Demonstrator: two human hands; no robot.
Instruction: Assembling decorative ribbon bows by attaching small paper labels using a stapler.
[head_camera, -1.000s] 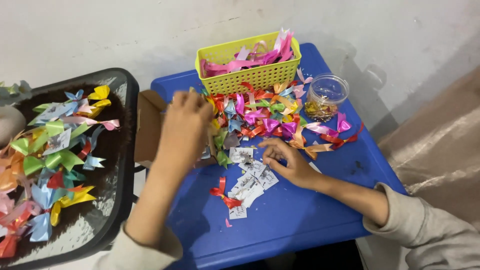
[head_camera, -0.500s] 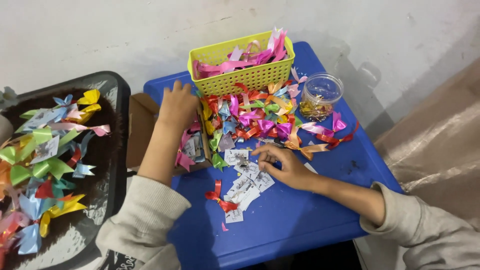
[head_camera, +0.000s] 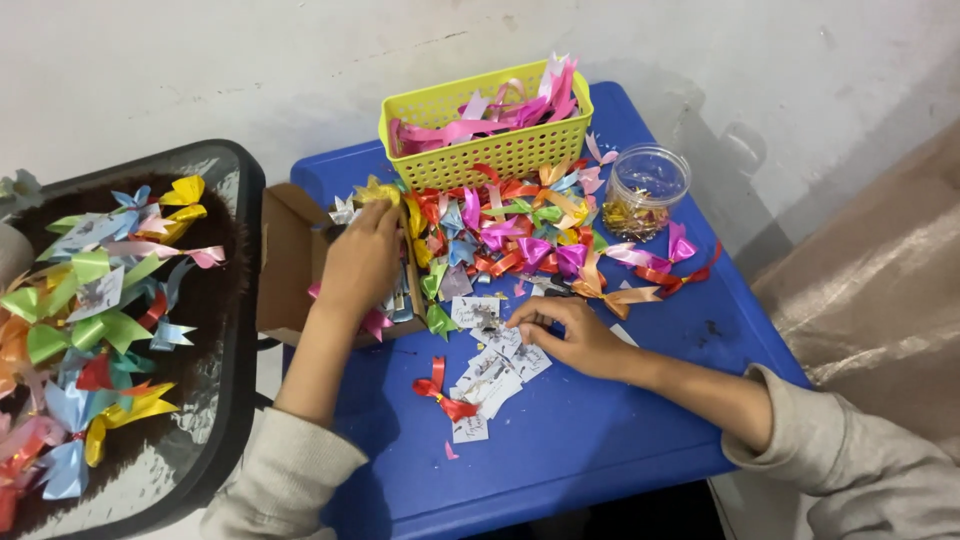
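Note:
My left hand (head_camera: 360, 262) reaches into an open cardboard box (head_camera: 290, 262) at the left edge of the blue table (head_camera: 590, 440), its fingers around a yellow ribbon bow (head_camera: 375, 191). My right hand (head_camera: 570, 335) rests on a scatter of small white paper tags (head_camera: 488, 372), fingertips pinching at one of them. A heap of coloured ribbon bows (head_camera: 510, 225) lies between the hands and a yellow basket (head_camera: 500, 150). One red bow (head_camera: 440, 385) lies apart near the tags.
The yellow basket holds pink ribbon strips. A clear plastic jar (head_camera: 645, 190) with small gold bits stands right of the pile. A dark tray (head_camera: 215, 380) at the left carries several finished bows on a brown mat. Beige cloth (head_camera: 880, 290) lies at the right.
My left hand has moved from the bow pile leftward and down into the cardboard box, holding a yellow bow. My right hand has stayed on the paper tags.

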